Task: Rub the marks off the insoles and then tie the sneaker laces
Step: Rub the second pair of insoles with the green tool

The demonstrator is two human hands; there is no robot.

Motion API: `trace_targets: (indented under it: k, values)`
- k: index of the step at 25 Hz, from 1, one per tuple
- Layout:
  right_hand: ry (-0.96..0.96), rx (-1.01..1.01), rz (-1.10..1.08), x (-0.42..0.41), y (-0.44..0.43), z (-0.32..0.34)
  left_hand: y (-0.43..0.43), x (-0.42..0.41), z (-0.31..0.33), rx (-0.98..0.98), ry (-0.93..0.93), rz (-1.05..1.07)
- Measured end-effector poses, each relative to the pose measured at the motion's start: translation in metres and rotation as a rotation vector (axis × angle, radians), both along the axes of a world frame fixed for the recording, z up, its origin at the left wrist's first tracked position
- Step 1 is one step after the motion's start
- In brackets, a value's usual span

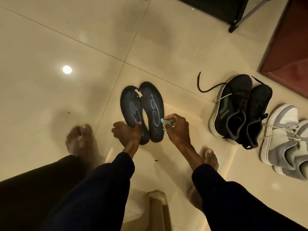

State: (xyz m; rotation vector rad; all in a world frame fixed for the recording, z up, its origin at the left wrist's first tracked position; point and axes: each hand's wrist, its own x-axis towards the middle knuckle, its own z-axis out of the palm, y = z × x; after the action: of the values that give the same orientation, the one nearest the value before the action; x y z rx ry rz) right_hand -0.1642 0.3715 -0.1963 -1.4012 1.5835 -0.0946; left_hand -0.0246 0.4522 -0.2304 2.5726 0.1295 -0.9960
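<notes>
Here, left hand (pixel 127 132) grips left insole (pixel 130 104)'s edge; right hand (pixel 178 129) pinches teal cloth (pixel 164 122).

Glossy cream tiled floor (pixel 50 39) crossed by thin dark grout lines, round ceiling-light reflection (pixel 67 69) on a left tile; dark rack (pixel 216 9) on slim metal legs at top, red-brown wooden furniture (pixel 290 55) at right, beige plastic seat (pixel 158 210) at bottom

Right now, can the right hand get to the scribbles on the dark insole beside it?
Probably yes: the right hand, pinching a small green piece, is right beside that flat dark insole, nothing between.
</notes>
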Motion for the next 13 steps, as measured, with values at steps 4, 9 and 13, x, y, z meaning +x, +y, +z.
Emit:
trace_targets:
  k: [4, 9, 13]
  values:
    - [-0.001, -0.043, -0.021, 0.0, -0.004, -0.002, 0.006, -0.004, -0.013, -0.069, 0.033, -0.025]
    - [-0.104, -0.076, 0.042, 0.02, -0.01, 0.032, 0.006, 0.017, 0.012, -0.36, 0.273, 0.088]
    - [-0.203, -0.23, 0.11, 0.037, -0.005, 0.099, 0.003, 0.037, 0.082, -0.572, 0.566, 0.111]
